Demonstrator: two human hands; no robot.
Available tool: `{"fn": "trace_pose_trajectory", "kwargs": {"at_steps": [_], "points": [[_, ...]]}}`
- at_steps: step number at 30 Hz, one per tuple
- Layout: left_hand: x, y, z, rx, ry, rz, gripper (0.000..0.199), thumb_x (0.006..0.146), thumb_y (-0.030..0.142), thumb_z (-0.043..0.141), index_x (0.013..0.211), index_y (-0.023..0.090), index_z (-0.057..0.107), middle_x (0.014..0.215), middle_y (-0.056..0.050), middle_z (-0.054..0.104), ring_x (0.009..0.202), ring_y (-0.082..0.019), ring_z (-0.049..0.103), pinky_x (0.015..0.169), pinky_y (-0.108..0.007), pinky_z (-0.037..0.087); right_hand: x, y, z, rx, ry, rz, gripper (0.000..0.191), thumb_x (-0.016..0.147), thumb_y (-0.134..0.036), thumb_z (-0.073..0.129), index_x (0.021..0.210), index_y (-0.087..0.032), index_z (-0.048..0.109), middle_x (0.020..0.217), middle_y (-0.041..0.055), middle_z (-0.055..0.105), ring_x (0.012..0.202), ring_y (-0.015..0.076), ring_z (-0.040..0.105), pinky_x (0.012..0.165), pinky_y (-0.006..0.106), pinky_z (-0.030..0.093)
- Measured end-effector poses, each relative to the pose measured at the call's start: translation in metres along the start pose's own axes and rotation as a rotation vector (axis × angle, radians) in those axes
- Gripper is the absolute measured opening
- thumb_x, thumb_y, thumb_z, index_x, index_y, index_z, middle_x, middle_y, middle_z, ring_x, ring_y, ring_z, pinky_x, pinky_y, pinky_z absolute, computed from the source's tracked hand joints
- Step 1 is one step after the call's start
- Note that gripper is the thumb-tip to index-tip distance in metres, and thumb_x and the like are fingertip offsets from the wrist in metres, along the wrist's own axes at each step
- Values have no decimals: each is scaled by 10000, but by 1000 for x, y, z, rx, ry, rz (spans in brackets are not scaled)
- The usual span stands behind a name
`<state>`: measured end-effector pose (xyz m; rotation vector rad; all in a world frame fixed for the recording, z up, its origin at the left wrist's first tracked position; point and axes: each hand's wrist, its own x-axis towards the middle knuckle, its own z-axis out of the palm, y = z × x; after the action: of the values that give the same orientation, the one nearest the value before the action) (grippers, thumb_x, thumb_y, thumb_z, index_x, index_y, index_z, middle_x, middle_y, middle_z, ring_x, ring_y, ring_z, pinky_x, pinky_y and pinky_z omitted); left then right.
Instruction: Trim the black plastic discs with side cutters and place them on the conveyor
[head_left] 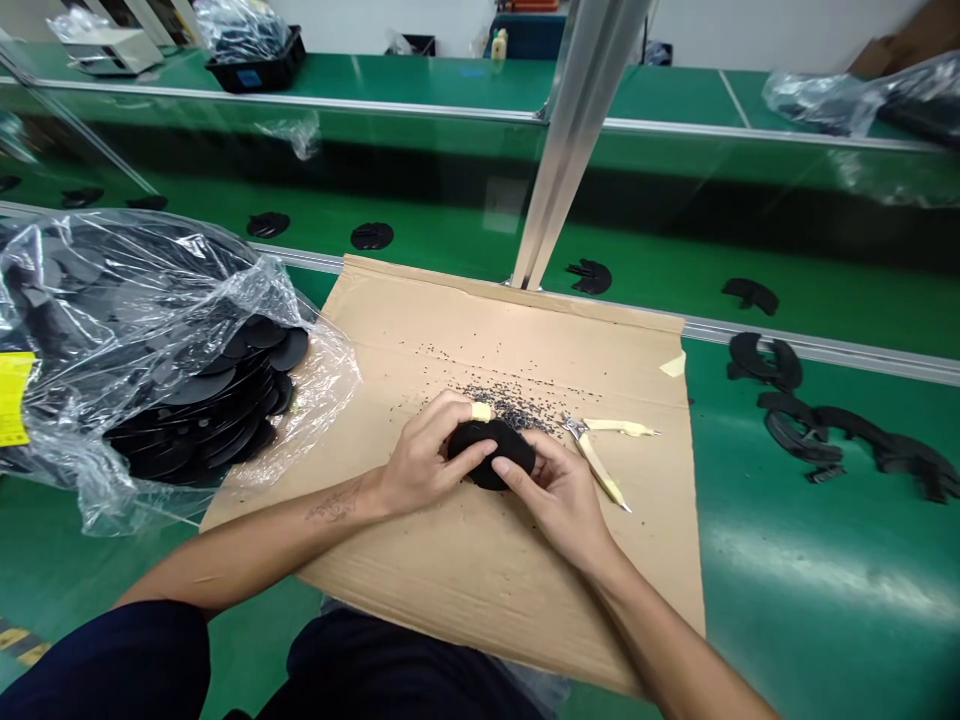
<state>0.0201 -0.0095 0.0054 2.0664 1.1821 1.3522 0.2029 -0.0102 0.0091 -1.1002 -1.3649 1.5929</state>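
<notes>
Between both hands, above the cardboard sheet (450, 575), is a black round plastic part (491, 455). My left hand (427, 455) grips its left side, thumb on the face and a yellow wrap around one fingertip. On the right side my right hand (562, 490) pinches it, thumb pressed to the face and fingers behind. Small black plastic bits (517, 405) lie scattered just beyond the hands. Side cutters (600, 450) with pale yellow handles rest on the cardboard right of my right hand, their handles spread.
A clear plastic bag (150, 300) spills stacked black discs (202, 410) at left. Curved black parts (862, 430) lie on the green table at right, more along the green belt (465, 245). A metal post (570, 150) rises behind the cardboard. A black bin (259, 65) stands on the shelf.
</notes>
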Motion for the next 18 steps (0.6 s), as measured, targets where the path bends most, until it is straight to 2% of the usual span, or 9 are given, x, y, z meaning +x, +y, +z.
{"fn": "trace_pose_trajectory", "kwargs": {"at_steps": [6, 18], "points": [[-4, 0, 4, -7, 23, 38, 142, 946, 246, 621, 1066, 174, 598, 912, -42, 640, 862, -156, 616, 749, -284, 529, 0, -2, 0, -53, 35, -50, 277, 857, -468, 695, 847, -193, 662, 724, -9, 556, 640, 117, 498, 560, 217, 429], [-8, -1, 8, -39, 59, 43, 146, 945, 234, 624, 1070, 182, 571, 926, -41, 629, 853, -149, 616, 743, -277, 532, -1, -1, 1, -54, 47, -47, 283, 844, -478, 706, 871, -198, 675, 761, 6, 584, 673, 134, 527, 579, 233, 443]]}}
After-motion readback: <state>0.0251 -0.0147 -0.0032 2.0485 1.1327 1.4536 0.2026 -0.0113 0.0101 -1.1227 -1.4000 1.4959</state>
